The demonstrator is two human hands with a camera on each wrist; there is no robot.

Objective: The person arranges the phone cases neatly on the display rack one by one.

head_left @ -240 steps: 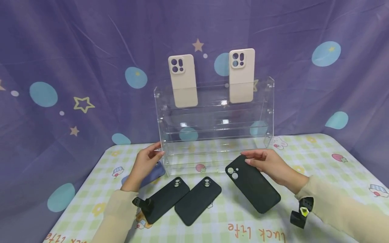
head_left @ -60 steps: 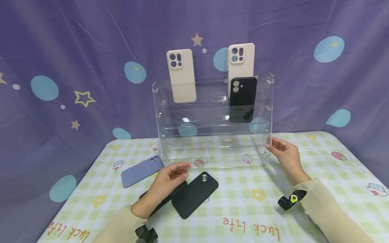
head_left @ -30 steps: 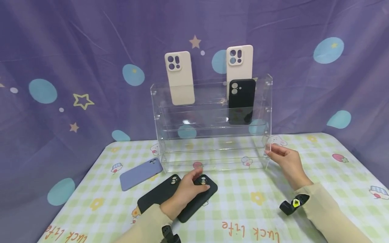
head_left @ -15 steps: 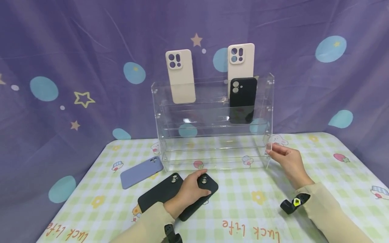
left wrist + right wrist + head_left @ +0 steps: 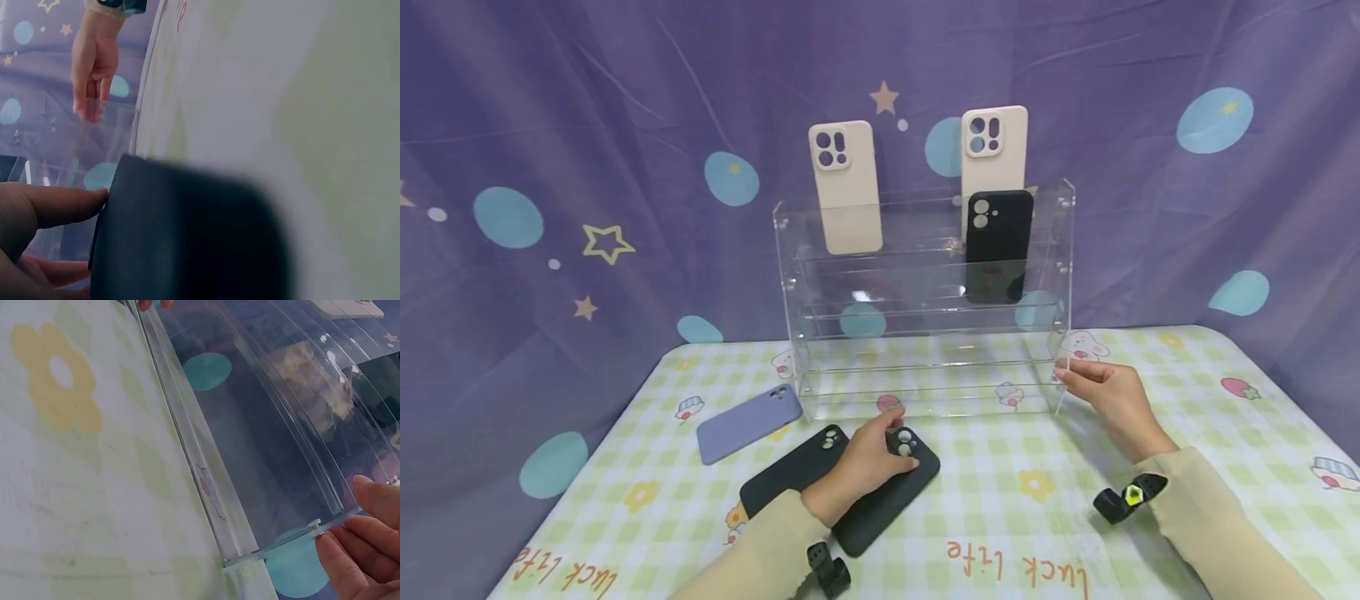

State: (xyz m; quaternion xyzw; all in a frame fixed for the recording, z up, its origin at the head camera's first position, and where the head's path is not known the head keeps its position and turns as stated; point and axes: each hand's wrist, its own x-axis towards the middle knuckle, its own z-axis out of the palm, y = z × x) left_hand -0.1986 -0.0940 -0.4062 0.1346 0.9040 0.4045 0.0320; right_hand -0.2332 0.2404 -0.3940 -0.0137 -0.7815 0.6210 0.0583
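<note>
My left hand pinches a black phone case by its camera end, thumb on one long edge and fingers over the other. The case looms dark and blurred in the left wrist view. With thumb and fingertips, my right hand grips the right side panel of a clear acrylic display rack. That panel sits between thumb and fingers in the right wrist view. Beside the held case lies another black phone case, partly covered by my left sleeve.
Two white phone cases stand on the rack's top tier. One tier lower, at right, leans a black phone case. A blue-grey phone case lies left of the rack on the checked tablecloth. A purple curtain hangs behind.
The black case once in my right hand now stands in the rack. My right hand has moved to the rack's right side. My left hand left the rack's left side and grasped another black case.
</note>
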